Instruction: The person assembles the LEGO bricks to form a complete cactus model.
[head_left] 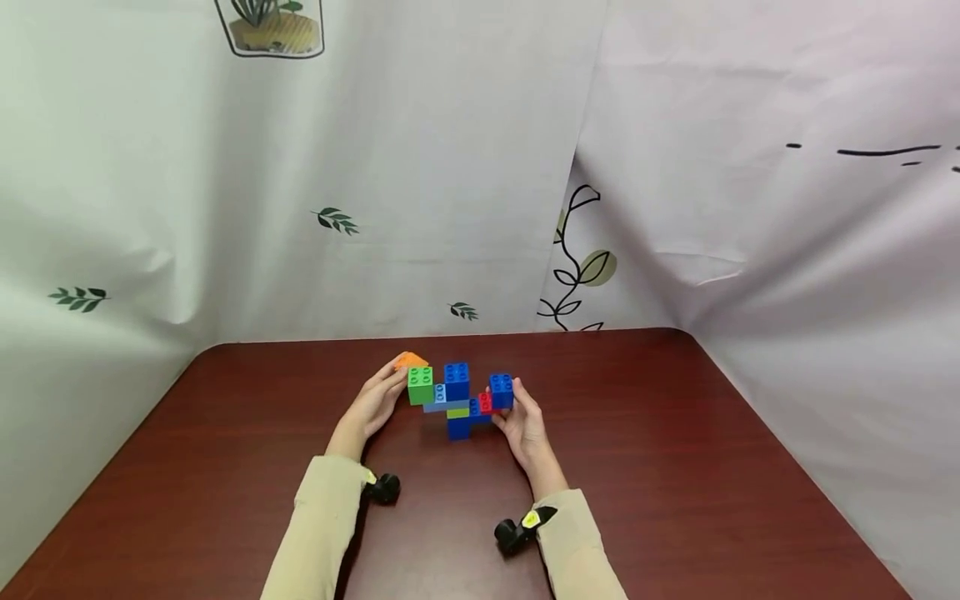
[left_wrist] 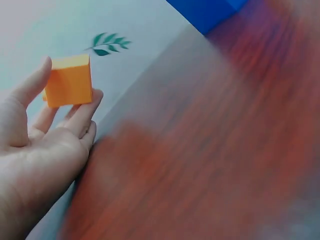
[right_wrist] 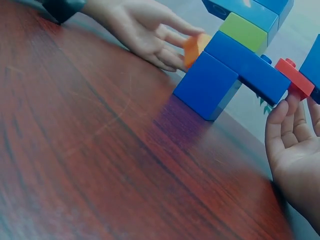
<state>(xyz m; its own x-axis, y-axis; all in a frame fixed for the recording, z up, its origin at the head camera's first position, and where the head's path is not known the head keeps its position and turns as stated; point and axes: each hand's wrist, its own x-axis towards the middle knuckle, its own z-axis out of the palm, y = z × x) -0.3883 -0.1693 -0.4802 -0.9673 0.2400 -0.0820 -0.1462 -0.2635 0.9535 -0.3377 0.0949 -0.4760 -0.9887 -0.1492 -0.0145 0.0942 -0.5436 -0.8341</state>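
My left hand (head_left: 375,403) pinches an orange toy building brick (left_wrist: 71,82) between thumb and fingers. In the head view this brick is partly hidden behind a light green brick (head_left: 420,387) at the structure's left end. The brick structure (head_left: 457,406) joins blue, light blue, green and red bricks in a stepped, branching shape. With its fingers around the right end, my right hand (head_left: 525,423) grips the structure by the red brick (right_wrist: 296,77) and the blue brick (head_left: 501,390) there. Whether the lowest blue brick (right_wrist: 206,85) touches the table cannot be told.
A dark red-brown wooden table (head_left: 712,500) lies under both hands. White patterned cloth (head_left: 450,167) hangs behind it and along its sides. Black wrist cameras sit on both wrists, the left camera (head_left: 386,489) and the right camera (head_left: 512,537), above the table.
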